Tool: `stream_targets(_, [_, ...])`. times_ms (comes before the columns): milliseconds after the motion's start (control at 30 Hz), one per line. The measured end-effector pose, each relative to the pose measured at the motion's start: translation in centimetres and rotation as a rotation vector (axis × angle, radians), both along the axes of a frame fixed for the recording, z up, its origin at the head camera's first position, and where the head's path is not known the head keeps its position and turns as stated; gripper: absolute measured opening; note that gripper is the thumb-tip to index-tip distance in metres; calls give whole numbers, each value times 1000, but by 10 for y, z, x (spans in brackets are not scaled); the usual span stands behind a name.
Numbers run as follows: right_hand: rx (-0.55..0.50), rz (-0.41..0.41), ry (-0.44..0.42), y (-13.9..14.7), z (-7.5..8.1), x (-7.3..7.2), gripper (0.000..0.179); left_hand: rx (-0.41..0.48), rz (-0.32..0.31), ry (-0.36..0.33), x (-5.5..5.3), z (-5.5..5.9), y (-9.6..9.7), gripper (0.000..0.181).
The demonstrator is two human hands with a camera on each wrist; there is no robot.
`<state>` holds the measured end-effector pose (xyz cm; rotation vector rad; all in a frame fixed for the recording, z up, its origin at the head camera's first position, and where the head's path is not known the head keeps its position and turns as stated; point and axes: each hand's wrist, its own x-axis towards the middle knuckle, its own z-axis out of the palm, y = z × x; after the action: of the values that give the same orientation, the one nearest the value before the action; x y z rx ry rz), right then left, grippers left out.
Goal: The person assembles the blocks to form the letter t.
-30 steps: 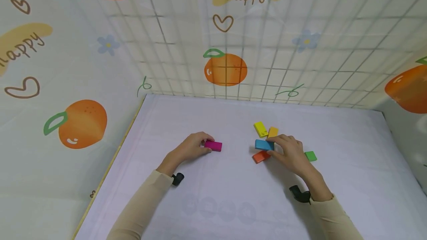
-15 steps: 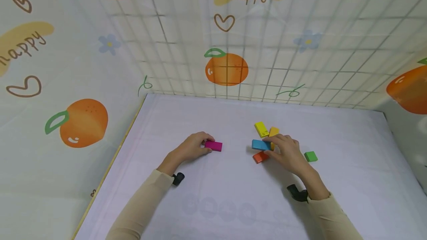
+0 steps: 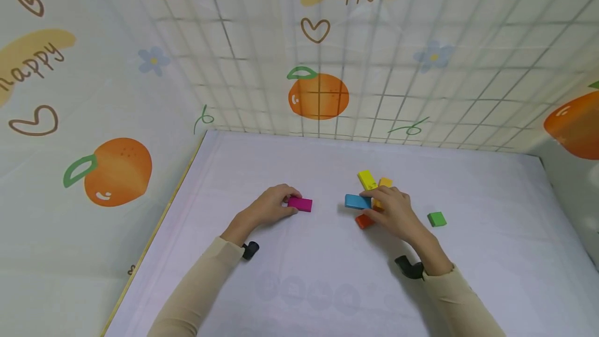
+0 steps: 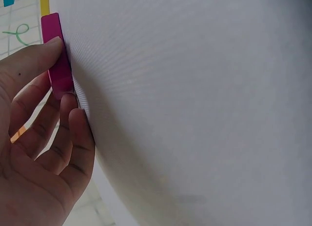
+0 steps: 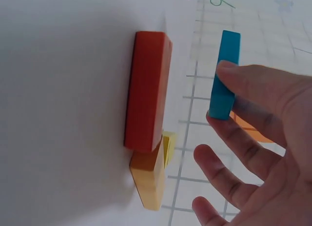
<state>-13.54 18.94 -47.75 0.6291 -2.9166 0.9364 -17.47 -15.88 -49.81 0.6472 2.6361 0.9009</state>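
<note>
A magenta block [image 3: 301, 205] lies on the white table, its left end pinched by my left hand [image 3: 269, 206] between thumb and fingers. In the left wrist view the thumb presses on the magenta block [image 4: 59, 70]. My right hand [image 3: 393, 209] pinches a blue block [image 3: 356, 202] by its right end. The right wrist view shows the blue block [image 5: 225, 74] raised off the table. Below and beside that hand lie a red block [image 3: 363, 221], an orange block [image 3: 386, 182] and a yellow block [image 3: 367, 179]; my fingers partly cover the red and orange ones.
A green block [image 3: 437, 219] lies alone to the right of my right hand. The white tabletop [image 3: 299, 254] ends at a patterned wall cloth [image 3: 262, 92] at the back. A yellow edge strip [image 3: 154, 235] runs along the table's left side.
My right hand has moved left with the blue block, towards the magenta one, showing the green block fully. My left hand and the magenta block have stayed in place.
</note>
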Motion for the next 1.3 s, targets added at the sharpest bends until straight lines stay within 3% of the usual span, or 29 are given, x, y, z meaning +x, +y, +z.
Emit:
stream_targets(933, [-35, 67, -5, -33, -10, -9, 36, -28, -7, -4, -1, -2, 0, 35])
stream_targets(1300, [2, 87, -8, -48, -15, -13, 36, -20, -1, -17, 0, 1, 0, 35])
